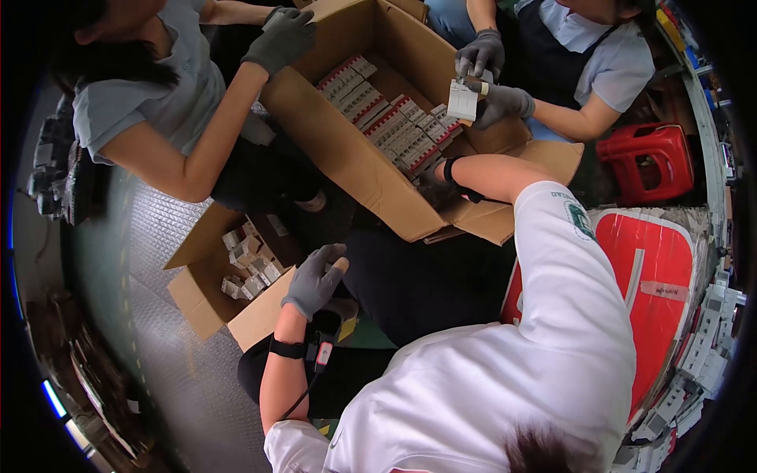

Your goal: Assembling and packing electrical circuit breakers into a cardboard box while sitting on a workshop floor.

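My left hand [315, 279], in a grey glove with a bare fingertip showing, hovers or rests over my dark-trousered knee. Its fingers are loosely bent and apart, with nothing visible in them. My right hand [439, 172] reaches over the near wall of a large carton [347, 173]; the wall and my wrist strap hide most of its fingers, so its grip does not show. Close by it, inside this carton, lie rows of white circuit breakers [406, 134] with red strips. To the left of my left hand stands a smaller open carton [259, 319] holding loose white breaker-like pieces [251, 260].
Across the carton, a co-worker's gloved hands [505, 102] hold a white block-shaped unit [463, 100]. Another co-worker's gloved hand [281, 41] is at the carton's far left flap. A red stool [646, 162] and a red board [650, 292] are on the right.
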